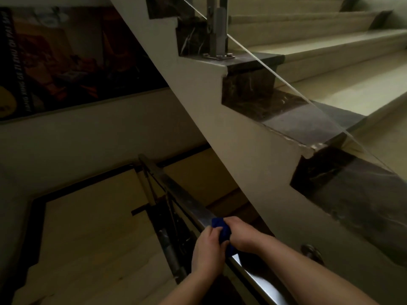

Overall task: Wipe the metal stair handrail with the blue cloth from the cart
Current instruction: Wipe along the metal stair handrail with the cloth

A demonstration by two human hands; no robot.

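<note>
A bunched, deep-blue cloth point(222, 233) is gripped by curled fingers of left hand point(207, 252) and right hand point(241, 234) on the shiny handrail point(193, 205)

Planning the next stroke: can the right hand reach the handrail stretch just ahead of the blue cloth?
Probably yes. The right hand grips the blue cloth on the handrail, and the rail just ahead looks bare, nothing resting on it.
</note>
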